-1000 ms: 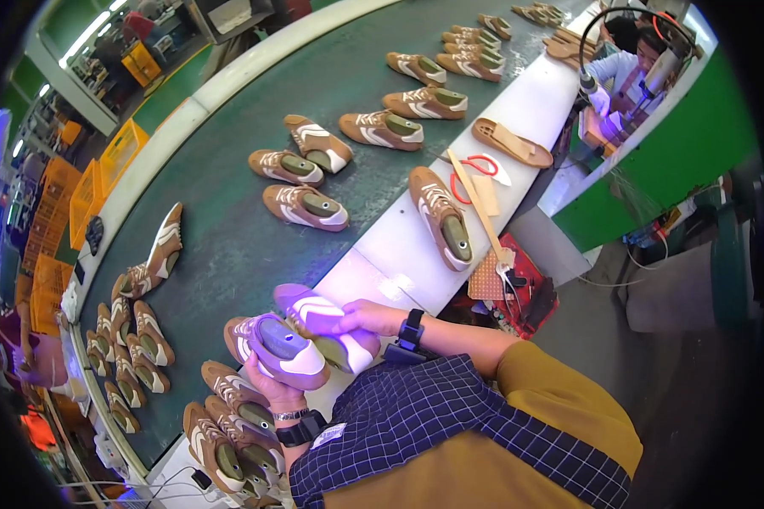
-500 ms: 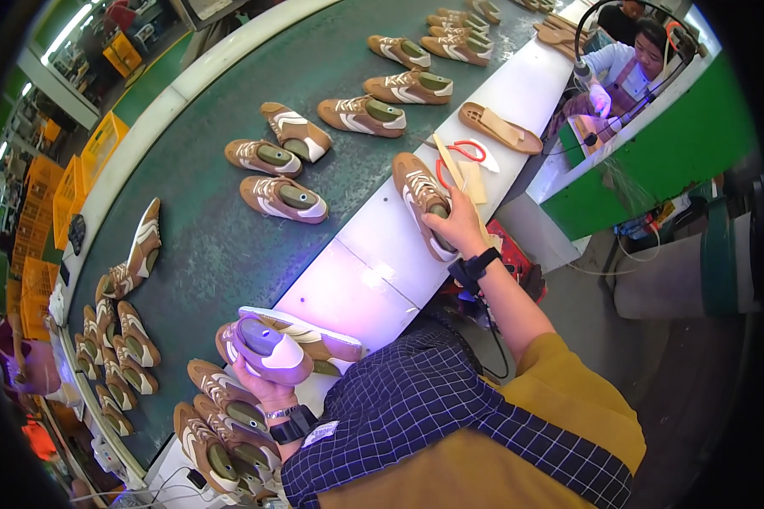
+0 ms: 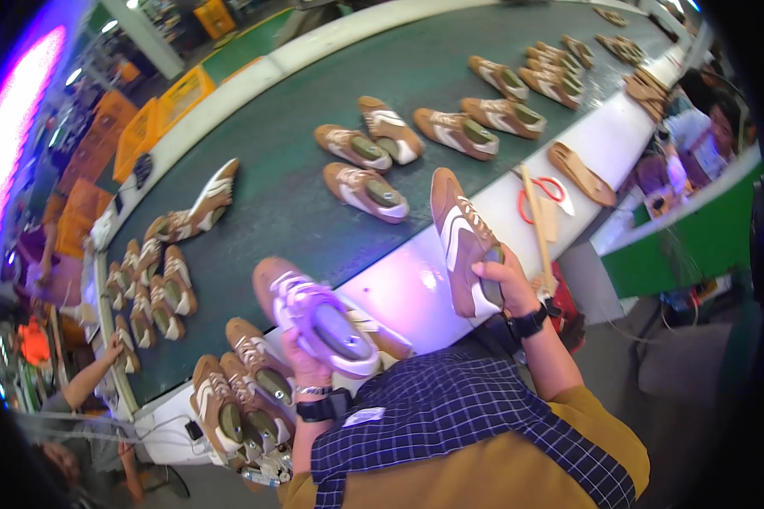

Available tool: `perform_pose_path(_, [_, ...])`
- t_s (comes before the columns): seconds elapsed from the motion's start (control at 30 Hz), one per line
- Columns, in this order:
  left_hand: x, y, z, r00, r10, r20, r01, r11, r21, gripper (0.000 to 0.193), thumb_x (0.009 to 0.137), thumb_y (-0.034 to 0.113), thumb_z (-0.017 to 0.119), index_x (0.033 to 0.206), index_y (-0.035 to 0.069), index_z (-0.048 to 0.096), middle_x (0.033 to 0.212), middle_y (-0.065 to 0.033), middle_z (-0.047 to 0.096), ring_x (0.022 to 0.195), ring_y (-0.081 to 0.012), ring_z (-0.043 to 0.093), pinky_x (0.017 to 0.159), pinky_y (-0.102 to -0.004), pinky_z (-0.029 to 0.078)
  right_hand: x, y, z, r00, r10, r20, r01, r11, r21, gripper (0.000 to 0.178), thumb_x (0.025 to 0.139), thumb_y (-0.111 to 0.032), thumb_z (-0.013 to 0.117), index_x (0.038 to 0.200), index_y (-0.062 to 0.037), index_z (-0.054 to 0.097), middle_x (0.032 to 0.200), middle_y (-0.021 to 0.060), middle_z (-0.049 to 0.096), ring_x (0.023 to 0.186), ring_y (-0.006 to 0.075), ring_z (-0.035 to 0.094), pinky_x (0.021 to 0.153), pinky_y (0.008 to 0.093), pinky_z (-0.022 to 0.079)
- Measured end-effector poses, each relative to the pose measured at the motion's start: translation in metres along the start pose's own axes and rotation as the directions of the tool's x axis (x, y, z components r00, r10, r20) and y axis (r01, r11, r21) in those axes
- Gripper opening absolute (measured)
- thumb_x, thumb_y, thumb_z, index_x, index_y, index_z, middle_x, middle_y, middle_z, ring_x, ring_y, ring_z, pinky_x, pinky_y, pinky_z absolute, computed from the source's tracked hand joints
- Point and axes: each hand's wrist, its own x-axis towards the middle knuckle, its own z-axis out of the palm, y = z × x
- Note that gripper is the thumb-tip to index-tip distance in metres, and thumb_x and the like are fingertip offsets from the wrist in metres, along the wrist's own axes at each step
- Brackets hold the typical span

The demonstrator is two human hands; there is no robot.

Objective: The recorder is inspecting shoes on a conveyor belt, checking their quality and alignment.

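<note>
My left hand (image 3: 307, 363) is closed around a brown sneaker (image 3: 316, 316) with white stripes and laces, its toe pointing away and its opening facing up. Purple light falls across this shoe, and a green form shows inside it. In my right hand (image 3: 511, 282), gripped at the heel, a matching sneaker (image 3: 454, 246) is tilted so that its striped side shows. Behind the left sneaker, another shoe (image 3: 386, 338) lies on the white ledge, mostly hidden. Red-handled scissors (image 3: 530, 202) and a long pale stick (image 3: 538, 229) lie to the right of my right hand.
Several sneakers (image 3: 454, 133) stand on the green conveyor (image 3: 272, 178); more crowd the near left ledge. A brown sole (image 3: 581, 174) lies on the white ledge (image 3: 399, 284). One person (image 3: 705, 140) sits at the far right; another's arm (image 3: 93, 377) reaches in at left. Yellow crates (image 3: 187, 95) stand beyond the belt.
My view has turned, so the scene sits farther right. The left sneaker has swung to point its toe away. The right sneaker has come up off the ledge and tipped onto its side.
</note>
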Motion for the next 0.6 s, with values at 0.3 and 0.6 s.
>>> perform_pose_path(0.3, [0.003, 0.002, 0.012, 0.942, -0.062, 0.329, 0.160, 0.947, -0.280, 0.074, 0.057, 0.027, 0.058, 0.123, -0.004, 0.044, 0.114, -0.0213, 0.056, 0.102, -0.0354, 0.057, 0.093, -0.0451, 0.045, -0.001, -0.037, 0.117, 0.875, -0.244, 0.418, 0.358, 0.907, -0.220, 0.070, 0.059, -0.023, 0.078, 0.117, 0.0006, 0.045, 0.118, 0.0112, 0.050, 0.099, 0.0194, 0.054, 0.084, 0.0307, 0.041])
perform_pose_path(0.6, [-0.015, 0.008, -0.033, 0.971, -0.067, 0.231, 0.125, 0.962, -0.244, 0.069, 0.060, 0.030, 0.055, 0.119, -0.004, 0.047, 0.109, -0.0198, 0.059, 0.097, -0.0314, 0.059, 0.088, -0.0408, 0.048, 0.005, 0.034, 0.139, 0.730, 0.289, 0.620, -0.526, 0.817, 0.238, 0.048, 0.090, -0.028, 0.050, 0.129, -0.0008, 0.040, 0.121, 0.0120, 0.052, 0.111, 0.0210, 0.051, 0.099, 0.0359, 0.038])
